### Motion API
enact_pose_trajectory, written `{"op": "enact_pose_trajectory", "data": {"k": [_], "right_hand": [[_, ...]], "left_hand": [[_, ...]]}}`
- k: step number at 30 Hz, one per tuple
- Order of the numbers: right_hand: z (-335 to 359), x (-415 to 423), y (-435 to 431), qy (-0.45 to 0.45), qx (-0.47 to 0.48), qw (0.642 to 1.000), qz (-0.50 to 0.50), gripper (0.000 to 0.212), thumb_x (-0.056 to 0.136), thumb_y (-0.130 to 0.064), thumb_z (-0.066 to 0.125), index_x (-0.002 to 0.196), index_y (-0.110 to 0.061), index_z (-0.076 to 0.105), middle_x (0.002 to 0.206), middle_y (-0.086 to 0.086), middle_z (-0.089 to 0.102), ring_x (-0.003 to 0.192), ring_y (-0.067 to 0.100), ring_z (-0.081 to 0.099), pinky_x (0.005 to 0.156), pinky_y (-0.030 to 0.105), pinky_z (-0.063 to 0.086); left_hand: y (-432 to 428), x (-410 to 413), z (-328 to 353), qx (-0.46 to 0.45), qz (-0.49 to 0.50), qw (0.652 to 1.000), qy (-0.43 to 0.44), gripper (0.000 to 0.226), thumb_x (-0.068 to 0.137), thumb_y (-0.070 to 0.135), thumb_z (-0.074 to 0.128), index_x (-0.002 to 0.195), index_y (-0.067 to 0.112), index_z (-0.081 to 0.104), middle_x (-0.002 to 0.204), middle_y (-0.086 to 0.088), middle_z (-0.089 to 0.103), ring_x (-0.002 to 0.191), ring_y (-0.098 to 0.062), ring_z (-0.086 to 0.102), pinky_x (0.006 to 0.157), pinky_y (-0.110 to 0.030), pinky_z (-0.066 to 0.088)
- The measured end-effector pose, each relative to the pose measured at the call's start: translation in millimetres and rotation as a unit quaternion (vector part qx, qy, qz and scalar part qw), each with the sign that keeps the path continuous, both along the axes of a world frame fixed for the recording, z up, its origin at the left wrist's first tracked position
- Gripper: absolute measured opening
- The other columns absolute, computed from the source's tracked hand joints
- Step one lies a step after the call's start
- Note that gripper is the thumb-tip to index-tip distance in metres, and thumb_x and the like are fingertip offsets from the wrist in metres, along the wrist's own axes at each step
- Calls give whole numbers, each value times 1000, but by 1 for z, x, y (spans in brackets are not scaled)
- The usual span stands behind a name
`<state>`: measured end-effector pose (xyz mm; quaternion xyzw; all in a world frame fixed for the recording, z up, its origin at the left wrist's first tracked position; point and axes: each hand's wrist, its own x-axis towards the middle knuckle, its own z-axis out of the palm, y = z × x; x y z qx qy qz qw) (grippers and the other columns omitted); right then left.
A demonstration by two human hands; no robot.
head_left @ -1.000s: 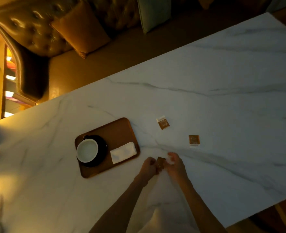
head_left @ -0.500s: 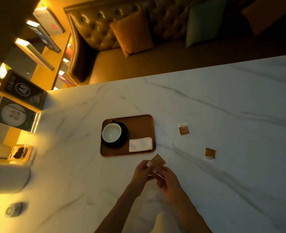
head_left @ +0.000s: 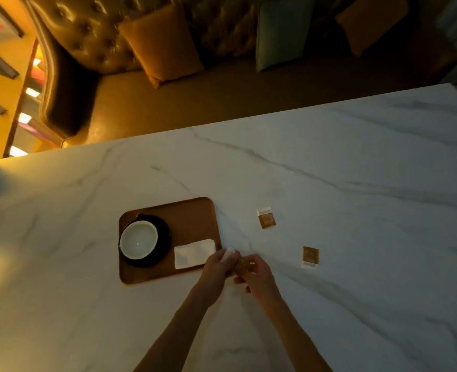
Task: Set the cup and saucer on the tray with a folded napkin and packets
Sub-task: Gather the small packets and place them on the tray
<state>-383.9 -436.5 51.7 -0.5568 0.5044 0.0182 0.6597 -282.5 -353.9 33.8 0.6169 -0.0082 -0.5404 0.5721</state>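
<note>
Two loose packets [head_left: 266, 218] lay on the counter [head_left: 356, 170] right of the hands. The left hand [head_left: 216, 268] and right hand [head_left: 257, 272] both pinched a third packet [head_left: 228, 255] beside the tray [head_left: 192, 218] — probably orienting it to join the napkin [head_left: 193, 253], cup [head_left: 138, 239] and saucer [head_left: 164, 237].

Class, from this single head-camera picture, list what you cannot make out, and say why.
Head view: held packet, mostly hidden by the left hand and right hand; only a pale edge shows.
Print on the far packet and the near packet: too small and dim.
Napkin: near right corner covered by the left hand.
Table: right side cut off by the frame edge.
</note>
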Motion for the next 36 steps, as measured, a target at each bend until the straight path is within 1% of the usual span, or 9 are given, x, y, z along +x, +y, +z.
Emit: {"op": "enact_pose_trajectory", "data": {"k": [3,5,9,13,18,23,27,30,36], "right_hand": [[-10,16,-30,2,-25,995,101,13,88,-32,64,95,-23,64,89,4,73,64,11,68,48,21,46],[-20,26,-64,64,-146,981,111,18,90,-31,61,99,-17,67,92,6,71,75,17,66,62,27,51],[-42,52,-121,243,-375,891,79,26,92,-27,52,107,-8,60,103,17,62,94,34,61,75,43,52],[-67,68,-126,283,-342,893,76,34,89,-21,59,117,-5,50,116,23,55,107,40,53,78,49,51],[-77,69,-112,249,-272,929,33,33,89,-16,58,118,-2,48,114,23,59,105,42,55,84,48,46],[-50,61,-69,57,-165,981,90,16,91,-19,56,93,-4,59,84,12,61,78,28,60,65,32,46],[-30,52,-8,-25,-94,981,169,21,91,-18,59,109,-9,62,96,6,67,84,22,66,74,36,58],[-20,40,23,-28,-116,978,169,28,87,-24,64,114,-20,59,94,-2,68,84,15,67,75,30,59],[-15,22,36,-16,-148,978,149,29,85,-26,67,112,-20,59,97,4,74,82,16,72,77,29,60]], "left_hand": [[-2,11,-7,-12,89,996,25,22,98,22,54,92,5,65,82,-12,67,79,-21,66,74,-34,56],[-1,20,-13,1,138,990,25,25,97,22,56,103,-3,62,91,-14,71,86,-24,70,78,-38,58],[4,36,-17,37,182,982,44,29,94,11,61,118,2,49,112,-24,62,103,-40,67,75,-42,61],[10,46,-21,110,191,974,48,40,89,12,67,123,8,46,119,-18,57,101,-28,64,66,-32,61],[24,50,-24,160,194,966,53,44,88,10,68,128,8,50,124,-17,57,109,-30,62,76,-33,59],[32,42,-15,130,211,967,57,16,94,16,61,110,14,58,116,-16,61,100,-25,62,73,-32,56],[36,25,-3,80,180,976,93,24,100,30,47,114,14,58,116,-18,63,104,-30,63,87,-45,55],[38,9,4,78,119,988,62,36,98,38,52,122,12,56,116,-16,66,107,-31,64,88,-46,57],[47,-12,17,95,129,987,2,23,97,19,55,116,6,59,112,-24,66,101,-33,67,75,-38,60]]}}
